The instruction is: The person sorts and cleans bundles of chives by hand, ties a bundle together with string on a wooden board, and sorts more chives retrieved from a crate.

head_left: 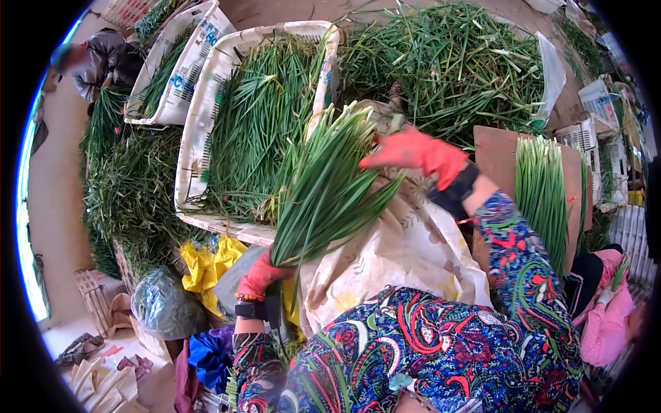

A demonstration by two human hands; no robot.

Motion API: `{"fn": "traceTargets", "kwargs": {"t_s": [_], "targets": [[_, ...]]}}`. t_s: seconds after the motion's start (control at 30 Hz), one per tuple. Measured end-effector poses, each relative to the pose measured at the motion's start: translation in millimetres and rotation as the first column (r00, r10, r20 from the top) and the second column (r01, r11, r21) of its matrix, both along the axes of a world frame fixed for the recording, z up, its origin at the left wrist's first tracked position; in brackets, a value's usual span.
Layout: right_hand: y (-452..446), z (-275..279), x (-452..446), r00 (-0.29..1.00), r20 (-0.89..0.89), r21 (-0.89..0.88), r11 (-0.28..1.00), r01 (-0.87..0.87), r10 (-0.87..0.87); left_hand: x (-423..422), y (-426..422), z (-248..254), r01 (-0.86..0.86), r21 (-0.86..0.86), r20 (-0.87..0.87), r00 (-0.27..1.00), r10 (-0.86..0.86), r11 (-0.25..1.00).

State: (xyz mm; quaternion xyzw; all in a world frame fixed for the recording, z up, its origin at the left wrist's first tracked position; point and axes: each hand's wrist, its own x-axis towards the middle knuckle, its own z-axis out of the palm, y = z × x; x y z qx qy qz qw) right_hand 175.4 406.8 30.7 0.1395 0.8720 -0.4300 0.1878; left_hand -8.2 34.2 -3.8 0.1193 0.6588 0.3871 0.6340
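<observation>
A bunch of chives (330, 186) with pale stem ends and long flat green leaves lies tilted over my lap, stems pointing away from me. My left hand (265, 274), in a red glove, is wrapped round its leafy lower end. Beside the upper part of the bunch is my right hand (420, 155), also red-gloved and smeared by motion. Its thumb reaches toward the leaves; whether its fingers pinch anything cannot be made out. A patterned cream cloth (392, 255) covers my lap beneath the bunch.
A white plastic crate (189, 155) full of chives stands just ahead. Loose greens (441, 69) are heaped behind it. Neatly aligned chives (540, 186) lie on a brown board (492, 158) at right. One person (113, 62) sits far left, another (606, 316) at right.
</observation>
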Motion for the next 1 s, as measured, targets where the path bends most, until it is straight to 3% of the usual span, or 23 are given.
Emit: {"fn": "traceTargets", "kwargs": {"t_s": [0.03,0.07,0.13,0.2,0.23,0.33,0.47,0.6,0.73,0.77,0.83,0.9,0.97,1.0], "targets": [[-18.9,-3.7,-13.6,0.998,0.024,-0.173,0.983,0.065,-0.061,3.0,3.0,5.1,-0.024,0.021,-0.008,1.000,0.024,0.999],[-32.7,-17.8,-24.5,0.968,0.080,-0.519,0.819,0.246,-0.240,2.7,3.6,5.7,0.005,0.003,-0.022,1.000,-0.005,1.000],[-44.1,-36.7,-33.7,0.895,0.146,-0.786,0.500,0.363,-0.421,-0.2,1.8,2.7,0.055,-0.032,-0.047,0.997,-0.057,0.998],[-47.8,-48.2,-35.7,0.855,0.058,-0.805,0.482,0.345,-0.515,2.2,0.0,0.9,0.036,0.005,-0.072,0.997,-0.036,0.999],[-36.9,-52.4,-32.5,0.886,-0.169,-0.556,0.784,0.276,-0.432,6.5,5.2,9.1,0.020,0.006,-0.090,0.996,-0.020,1.000],[-29.1,-16.1,-21.2,0.932,0.059,-0.331,0.874,0.356,-0.358,5.3,8.2,11.2,0.010,0.029,-0.050,0.999,-0.008,1.000],[-22.3,-30.8,-10.4,0.917,0.074,-0.368,0.844,0.391,-0.392,1.9,12.7,15.1,-0.039,0.037,-0.015,0.999,0.040,0.999],[-12.7,-8.1,3.0,0.889,0.110,-0.656,0.640,0.400,-0.444,-2.7,11.6,16.5,-0.026,0.009,-0.012,1.000,0.026,1.000],[8.5,14.1,14.9,0.884,0.154,-0.722,0.560,0.406,-0.442,-4.5,21.7,15.6,0.036,-0.008,0.005,0.999,-0.036,0.999],[14.5,21.1,19.5,0.850,0.197,-0.750,0.483,0.452,-0.489,-6.5,22.1,12.9,0.076,-0.023,0.015,0.997,-0.075,0.997],[38.8,20.9,34.8,0.827,0.075,-0.792,0.470,0.389,-0.557,-7.3,21.0,10.0,0.056,0.001,0.027,0.998,-0.056,0.998],[75.9,29.1,53.3,0.697,0.025,-0.904,0.281,0.321,-0.716,-8.8,17.4,7.4,0.050,0.011,0.033,0.998,-0.050,0.999],[136.9,30.8,77.6,0.482,-0.129,-0.959,0.233,0.162,-0.867,-11.8,14.1,3.7,0.057,0.010,0.034,0.998,-0.058,0.998],[159.6,25.2,89.7,0.359,-0.044,-0.985,0.100,0.138,-0.932,-13.1,12.7,0.2,0.080,-0.017,0.017,0.997,-0.080,0.997]]}}
